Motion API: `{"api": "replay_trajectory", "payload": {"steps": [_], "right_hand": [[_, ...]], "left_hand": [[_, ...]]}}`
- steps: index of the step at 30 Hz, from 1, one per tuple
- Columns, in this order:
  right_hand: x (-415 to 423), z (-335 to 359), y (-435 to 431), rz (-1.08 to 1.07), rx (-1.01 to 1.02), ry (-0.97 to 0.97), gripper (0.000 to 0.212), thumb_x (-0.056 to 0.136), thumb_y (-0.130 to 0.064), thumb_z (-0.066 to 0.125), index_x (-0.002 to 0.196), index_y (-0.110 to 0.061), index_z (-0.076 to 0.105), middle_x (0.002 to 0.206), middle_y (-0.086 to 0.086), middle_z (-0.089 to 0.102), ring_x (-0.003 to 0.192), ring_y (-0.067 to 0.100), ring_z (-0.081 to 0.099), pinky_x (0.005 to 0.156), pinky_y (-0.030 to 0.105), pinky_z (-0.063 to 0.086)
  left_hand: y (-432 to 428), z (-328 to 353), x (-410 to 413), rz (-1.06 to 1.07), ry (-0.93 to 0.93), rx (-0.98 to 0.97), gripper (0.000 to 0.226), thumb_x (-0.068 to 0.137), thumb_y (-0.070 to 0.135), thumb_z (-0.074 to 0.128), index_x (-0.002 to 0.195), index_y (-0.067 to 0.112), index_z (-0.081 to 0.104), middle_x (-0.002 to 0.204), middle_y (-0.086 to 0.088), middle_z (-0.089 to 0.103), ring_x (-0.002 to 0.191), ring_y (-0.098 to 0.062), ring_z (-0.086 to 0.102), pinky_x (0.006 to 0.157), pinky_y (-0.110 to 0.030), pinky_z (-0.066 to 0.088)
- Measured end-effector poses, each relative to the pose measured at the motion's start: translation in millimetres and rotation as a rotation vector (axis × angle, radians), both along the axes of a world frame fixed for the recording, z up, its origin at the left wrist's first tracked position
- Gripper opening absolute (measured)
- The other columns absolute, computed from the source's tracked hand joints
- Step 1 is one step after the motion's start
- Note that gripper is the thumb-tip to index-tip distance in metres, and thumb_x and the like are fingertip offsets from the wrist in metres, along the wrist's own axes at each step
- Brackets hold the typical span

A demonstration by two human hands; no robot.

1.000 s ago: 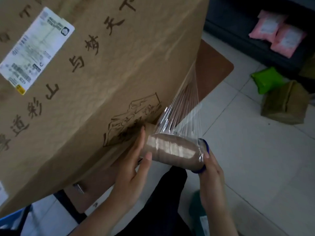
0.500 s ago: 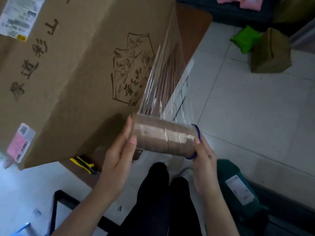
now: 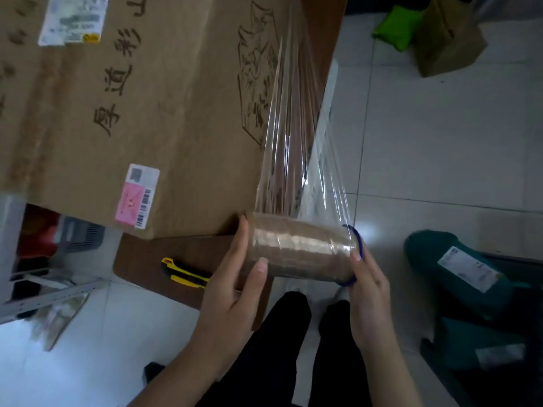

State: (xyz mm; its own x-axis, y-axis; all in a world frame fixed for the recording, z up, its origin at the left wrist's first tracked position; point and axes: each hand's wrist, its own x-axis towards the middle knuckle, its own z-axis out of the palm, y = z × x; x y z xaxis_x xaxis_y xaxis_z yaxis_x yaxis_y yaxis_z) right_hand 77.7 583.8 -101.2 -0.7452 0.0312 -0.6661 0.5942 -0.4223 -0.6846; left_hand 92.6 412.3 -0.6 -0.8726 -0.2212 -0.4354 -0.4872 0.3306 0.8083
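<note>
A large cardboard box [image 3: 147, 113] with printed characters and labels lies on a brown table [image 3: 164, 259]. I hold a roll of clear stretch film [image 3: 299, 251] on a brown core, level, near the box's right corner. My left hand [image 3: 235, 277] grips its left end with thumb on top. My right hand [image 3: 367, 289] holds the right end, which has a blue rim. A sheet of film [image 3: 296, 136] stretches from the roll up along the box's right edge.
A yellow and black utility knife [image 3: 185, 274] lies on the table by my left hand. Dark green parcels [image 3: 458, 277] sit on the tiled floor at right. A bright green bag [image 3: 396, 27] and a brown parcel [image 3: 449, 33] lie further back. My legs are below.
The roll has moved down along the box's right edge, and the film pulled off it has grown longer. The knife has come into view.
</note>
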Motion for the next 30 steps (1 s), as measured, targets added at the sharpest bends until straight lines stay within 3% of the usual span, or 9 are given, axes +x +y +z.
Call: {"api": "replay_trajectory", "payload": {"steps": [2, 6, 9, 15, 18, 24, 28, 30], "right_hand": [[14, 3, -6, -0.033, -0.017, 0.007, 0.046, 0.085, -0.03, 0.058, 0.13, -0.018, 0.061, 0.118, 0.003, 0.071, 0.116, 0.022, 0.063, 0.086, 0.019, 0.053], [33, 4, -14, -0.073, -0.003, 0.01, 0.09, 0.054, -0.067, 0.076, 0.13, -0.02, 0.062, 0.12, 0.001, 0.071, 0.112, 0.016, 0.065, 0.087, 0.022, 0.054], [37, 6, -19, -0.12, 0.005, 0.029, 0.098, 0.049, -0.069, 0.078, 0.13, -0.017, 0.062, 0.12, 0.002, 0.071, 0.113, 0.016, 0.065, 0.091, 0.024, 0.052], [47, 13, -24, -0.116, 0.119, 0.049, 0.083, 0.058, -0.069, 0.073, 0.124, -0.02, 0.066, 0.122, 0.013, 0.068, 0.113, 0.029, 0.061, 0.088, 0.039, 0.044], [56, 17, -36, -0.148, 0.124, 0.045, 0.09, 0.053, -0.076, 0.071, 0.122, -0.018, 0.067, 0.121, 0.015, 0.068, 0.112, 0.033, 0.059, 0.086, 0.042, 0.042], [74, 11, -105, -0.204, 0.092, -0.007, 0.086, 0.056, -0.075, 0.071, 0.12, -0.018, 0.069, 0.11, 0.006, 0.072, 0.1, 0.021, 0.061, 0.078, 0.036, 0.044], [95, 7, -155, -0.322, -0.027, -0.01, 0.075, 0.069, -0.056, 0.072, 0.127, -0.01, 0.063, 0.119, 0.008, 0.071, 0.114, 0.021, 0.065, 0.091, 0.03, 0.055], [106, 9, -177, -0.398, -0.07, -0.012, 0.057, 0.078, -0.041, 0.063, 0.126, -0.011, 0.063, 0.116, 0.006, 0.072, 0.109, 0.016, 0.067, 0.079, 0.021, 0.056]], "left_hand": [[-7, 2, 11, -0.039, 0.0, -0.004, 0.063, 0.084, 0.056, 0.042, 0.142, 0.046, 0.021, 0.141, 0.046, 0.021, 0.135, 0.017, 0.018, 0.107, -0.006, 0.02], [-15, 5, 27, -0.123, 0.017, -0.053, 0.067, 0.083, 0.057, 0.039, 0.144, 0.044, 0.017, 0.142, 0.046, 0.018, 0.134, 0.019, 0.016, 0.104, -0.002, 0.02], [-20, 6, 35, -0.169, 0.032, -0.065, 0.067, 0.084, 0.057, 0.039, 0.145, 0.043, 0.015, 0.142, 0.047, 0.016, 0.134, 0.02, 0.014, 0.103, -0.001, 0.019], [-38, 6, 40, -0.266, 0.065, -0.028, 0.069, 0.086, 0.053, 0.039, 0.147, 0.04, 0.009, 0.145, 0.045, 0.012, 0.136, 0.017, 0.01, 0.108, -0.005, 0.015], [-50, 7, 43, -0.345, 0.078, -0.033, 0.07, 0.087, 0.052, 0.037, 0.147, 0.039, 0.003, 0.147, 0.043, 0.005, 0.138, 0.016, 0.004, 0.111, -0.008, 0.011], [-115, 1, 43, -0.446, 0.034, -0.128, 0.073, 0.084, 0.058, 0.034, 0.147, 0.041, 0.0, 0.152, 0.035, 0.003, 0.139, 0.014, 0.004, 0.109, -0.005, 0.009], [-155, 1, 43, -0.495, 0.036, -0.14, 0.067, 0.085, 0.057, 0.036, 0.143, 0.046, 0.004, 0.145, 0.047, 0.005, 0.135, 0.021, 0.005, 0.102, 0.002, 0.01], [-167, 0, 46, -0.483, 0.024, -0.099, 0.062, 0.088, 0.049, 0.04, 0.141, 0.048, 0.009, 0.139, 0.052, 0.009, 0.132, 0.024, 0.008, 0.1, 0.005, 0.012]]}}
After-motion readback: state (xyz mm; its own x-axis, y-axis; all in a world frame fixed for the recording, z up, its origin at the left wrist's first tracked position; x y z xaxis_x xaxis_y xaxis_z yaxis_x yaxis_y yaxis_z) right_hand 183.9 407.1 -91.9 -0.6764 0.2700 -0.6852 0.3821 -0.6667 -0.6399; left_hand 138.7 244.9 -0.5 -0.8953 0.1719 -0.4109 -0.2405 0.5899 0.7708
